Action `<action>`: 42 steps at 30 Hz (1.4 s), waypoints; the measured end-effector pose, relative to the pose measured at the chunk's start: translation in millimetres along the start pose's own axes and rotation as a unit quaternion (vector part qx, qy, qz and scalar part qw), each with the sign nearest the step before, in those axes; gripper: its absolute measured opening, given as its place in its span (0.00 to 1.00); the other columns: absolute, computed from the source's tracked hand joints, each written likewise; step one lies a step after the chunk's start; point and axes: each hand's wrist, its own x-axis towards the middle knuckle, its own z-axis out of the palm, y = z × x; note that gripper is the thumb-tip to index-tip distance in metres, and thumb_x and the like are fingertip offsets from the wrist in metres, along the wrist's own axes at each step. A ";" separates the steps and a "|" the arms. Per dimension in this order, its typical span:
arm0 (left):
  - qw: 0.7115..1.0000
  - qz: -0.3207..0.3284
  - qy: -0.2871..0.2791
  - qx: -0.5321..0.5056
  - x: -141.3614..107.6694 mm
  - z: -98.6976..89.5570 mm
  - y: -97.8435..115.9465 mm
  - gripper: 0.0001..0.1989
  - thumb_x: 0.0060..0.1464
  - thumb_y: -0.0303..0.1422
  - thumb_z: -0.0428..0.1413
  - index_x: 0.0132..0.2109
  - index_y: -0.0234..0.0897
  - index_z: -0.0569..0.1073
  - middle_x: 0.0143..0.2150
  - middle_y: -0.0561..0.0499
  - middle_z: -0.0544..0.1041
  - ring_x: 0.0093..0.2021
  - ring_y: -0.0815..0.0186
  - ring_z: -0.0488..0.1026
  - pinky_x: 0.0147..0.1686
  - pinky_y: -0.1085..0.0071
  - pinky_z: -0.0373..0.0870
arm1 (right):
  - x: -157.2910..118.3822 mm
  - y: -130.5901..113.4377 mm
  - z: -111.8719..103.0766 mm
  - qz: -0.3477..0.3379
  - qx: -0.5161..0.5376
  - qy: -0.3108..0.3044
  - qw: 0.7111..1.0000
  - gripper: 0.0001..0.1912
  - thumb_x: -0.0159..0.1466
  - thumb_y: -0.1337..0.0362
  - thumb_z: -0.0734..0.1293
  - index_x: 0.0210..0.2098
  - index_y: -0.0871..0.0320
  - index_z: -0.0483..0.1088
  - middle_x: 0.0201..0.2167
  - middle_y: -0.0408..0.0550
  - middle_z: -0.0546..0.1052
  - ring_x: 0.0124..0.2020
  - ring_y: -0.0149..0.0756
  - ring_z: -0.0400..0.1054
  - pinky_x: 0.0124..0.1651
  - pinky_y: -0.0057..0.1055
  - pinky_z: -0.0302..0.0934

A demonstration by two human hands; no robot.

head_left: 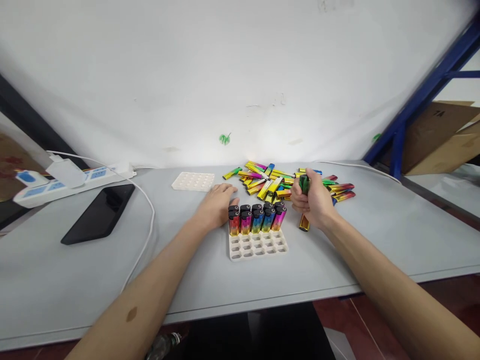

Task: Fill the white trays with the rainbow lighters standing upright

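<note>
A cream tray [258, 249] with rows of slots stands near the table's front edge. Upright lighters [257, 221] with black tops and red, magenta and blue bodies fill its back rows; the front slots are bare. My left hand [219, 204] rests open at the tray's back left corner, fingers stretched out, part of it hidden behind the lighters. To the right of the tray, my right hand [312, 199] is closed around a green lighter [304, 184]. A gold end [304, 223] shows below that hand; I cannot tell whether it belongs to the same lighter.
A pile of shiny multicoloured lighters [268, 182] lies at the back, spreading right behind my right hand. A second cream tray [193, 181] lies back left. Farther left are a black phone [99, 212], a white cable [153, 215] and a power strip [75, 184].
</note>
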 end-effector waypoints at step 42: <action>0.981 -0.069 0.102 0.148 8.8 -2.7 7.1 0.12 0.62 0.36 0.48 0.43 0.34 0.73 0.46 0.39 0.74 0.53 0.50 0.64 0.50 0.56 0.60 | -80.4 -18.7 86.8 -0.302 -0.661 -0.130 0.674 0.07 0.62 0.60 0.69 0.40 0.54 0.72 0.32 0.43 0.78 0.24 0.32 0.68 0.26 0.28 0.52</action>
